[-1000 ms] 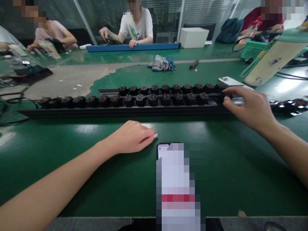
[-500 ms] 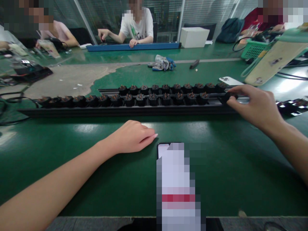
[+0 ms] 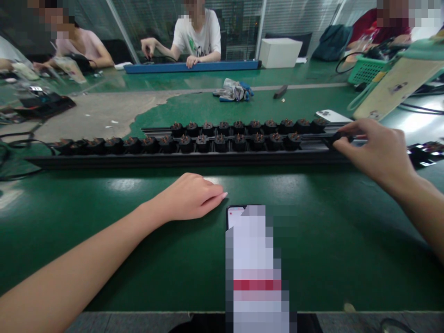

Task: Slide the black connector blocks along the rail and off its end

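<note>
From here I count fourteen black sockets (image 3: 239, 143) along the front rail (image 3: 208, 160), ten more on the rear rail (image 3: 154, 132). The right hand (image 3: 376, 150) pinches one further socket (image 3: 335, 138) at the front rail's right part; the left hand (image 3: 192, 196) rests loosely curled on the table (image 3: 347, 249).

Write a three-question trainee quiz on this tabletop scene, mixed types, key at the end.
1. Which of the wearer's hands pinches a small black part? A) left B) right C) both
2. True or false: the wearer's left hand lies on top of the black rail.
3. Fill in: the long bar in front of the co-worker opposite is ____.

Key: 1. B, the right hand; 2. False, it rests on the green tabletop; 3. blue.
</note>
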`<state>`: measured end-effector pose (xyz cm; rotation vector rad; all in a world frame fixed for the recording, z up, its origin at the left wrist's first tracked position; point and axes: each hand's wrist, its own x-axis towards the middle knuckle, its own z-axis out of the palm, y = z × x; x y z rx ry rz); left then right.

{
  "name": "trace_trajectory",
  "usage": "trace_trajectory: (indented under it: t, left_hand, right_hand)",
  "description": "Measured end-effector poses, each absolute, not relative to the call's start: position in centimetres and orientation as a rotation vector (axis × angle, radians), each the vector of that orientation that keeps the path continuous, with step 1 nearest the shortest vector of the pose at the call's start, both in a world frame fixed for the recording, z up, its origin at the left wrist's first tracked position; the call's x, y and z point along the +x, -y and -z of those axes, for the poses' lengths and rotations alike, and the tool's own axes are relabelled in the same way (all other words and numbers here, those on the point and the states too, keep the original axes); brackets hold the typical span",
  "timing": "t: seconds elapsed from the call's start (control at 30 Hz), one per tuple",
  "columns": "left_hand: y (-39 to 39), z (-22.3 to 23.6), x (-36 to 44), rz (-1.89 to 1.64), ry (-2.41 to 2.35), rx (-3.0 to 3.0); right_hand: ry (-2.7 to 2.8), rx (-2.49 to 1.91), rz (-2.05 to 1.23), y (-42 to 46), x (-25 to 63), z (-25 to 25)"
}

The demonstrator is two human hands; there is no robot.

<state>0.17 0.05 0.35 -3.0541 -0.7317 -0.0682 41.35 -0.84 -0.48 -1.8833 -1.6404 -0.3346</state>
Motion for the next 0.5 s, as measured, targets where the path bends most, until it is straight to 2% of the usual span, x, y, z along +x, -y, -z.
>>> trace_trajectory:
  t: [0.5]
  left_hand:
    - [-0.1, -0.2, 0.1, 0.055, 0.734, -3.053]
  right_hand:
    - [1.758, -1.886, 0.466, 0.6, 44.2, 0.9]
